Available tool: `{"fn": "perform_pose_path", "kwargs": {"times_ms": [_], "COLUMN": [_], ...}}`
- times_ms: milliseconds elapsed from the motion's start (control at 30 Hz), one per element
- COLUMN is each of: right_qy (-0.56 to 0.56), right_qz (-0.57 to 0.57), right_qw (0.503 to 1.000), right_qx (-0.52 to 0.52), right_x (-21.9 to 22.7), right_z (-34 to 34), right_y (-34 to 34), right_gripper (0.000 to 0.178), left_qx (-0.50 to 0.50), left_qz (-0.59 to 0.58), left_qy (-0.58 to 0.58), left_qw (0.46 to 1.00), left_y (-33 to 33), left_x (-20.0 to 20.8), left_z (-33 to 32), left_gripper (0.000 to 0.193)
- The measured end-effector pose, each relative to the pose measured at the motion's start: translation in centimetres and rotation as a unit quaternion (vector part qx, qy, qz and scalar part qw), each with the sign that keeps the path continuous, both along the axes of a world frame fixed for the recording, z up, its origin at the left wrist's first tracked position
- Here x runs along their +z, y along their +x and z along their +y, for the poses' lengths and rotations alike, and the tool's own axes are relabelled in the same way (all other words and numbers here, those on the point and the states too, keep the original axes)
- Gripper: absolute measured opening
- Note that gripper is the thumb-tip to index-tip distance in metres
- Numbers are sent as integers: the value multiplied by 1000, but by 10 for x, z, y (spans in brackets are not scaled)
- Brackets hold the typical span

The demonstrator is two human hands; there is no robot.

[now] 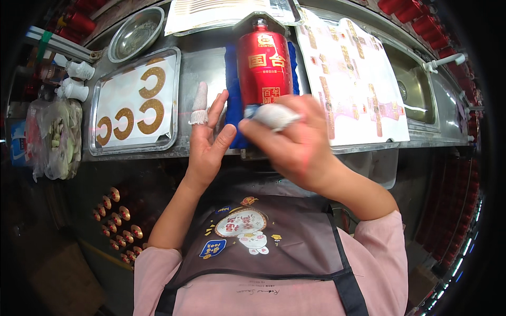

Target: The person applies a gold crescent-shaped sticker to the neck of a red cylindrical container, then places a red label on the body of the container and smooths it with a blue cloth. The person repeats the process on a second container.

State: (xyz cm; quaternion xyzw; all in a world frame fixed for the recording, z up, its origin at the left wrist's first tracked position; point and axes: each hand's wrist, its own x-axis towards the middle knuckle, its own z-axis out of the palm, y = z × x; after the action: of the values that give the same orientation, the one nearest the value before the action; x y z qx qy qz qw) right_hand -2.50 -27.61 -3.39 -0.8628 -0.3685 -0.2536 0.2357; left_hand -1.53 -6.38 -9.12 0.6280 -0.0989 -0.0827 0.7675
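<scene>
A red bottle (265, 66) with gold lettering lies on a blue cloth (232, 79), its neck pointing away from me. My right hand (295, 137) is curled over the bottle's near end, slightly smeared by motion. A small bluish piece (252, 110) shows at its fingertips; I cannot make out what it is. White cloth wraps one finger of that hand. To the left of the bottle, my left hand (207, 142) is held up with fingers apart and nothing in it. One of its fingers also wears a white wrap (200, 105).
On the left, a metal tray (176, 100) carries gold horseshoe-shaped labels (153, 117); behind it stands a metal bowl (136, 34). A white label sheet (348, 79) lies right of the bottle, beside a sink (429, 113). Gold-topped red bottles (120, 224) stand below at left.
</scene>
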Motion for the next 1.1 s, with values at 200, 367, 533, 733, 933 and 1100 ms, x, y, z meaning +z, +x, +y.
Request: {"fn": "perform_pose_path", "kwargs": {"times_ms": [200,367,533,733,933,1100], "right_qy": [64,64,106,140,149,209], "right_qz": [-9,27,103,103,-40,148], "right_qw": [998,990,983,984,988,962], "right_qx": [17,126,112,-31,26,95], "right_x": [7,0,-3,3,-12,-11], "right_z": [18,-2,-11,-12,-27,-27], "right_y": [-8,-8,-8,96,93,19], "right_gripper": [24,36,30,24,23,25], "left_qx": [36,0,-65,-66,-41,-50], "left_qz": [0,-4,-55,-144,-227,-120], "left_qy": [2,20,122,231,413,316], "left_qw": [999,1000,989,960,881,940], "left_y": [-7,-6,-4,-6,10,14], "left_x": [4,0,10,23,26,22], "left_z": [7,4,13,-8,-40,-40], "left_gripper": [88,89,102,113,108,95]}}
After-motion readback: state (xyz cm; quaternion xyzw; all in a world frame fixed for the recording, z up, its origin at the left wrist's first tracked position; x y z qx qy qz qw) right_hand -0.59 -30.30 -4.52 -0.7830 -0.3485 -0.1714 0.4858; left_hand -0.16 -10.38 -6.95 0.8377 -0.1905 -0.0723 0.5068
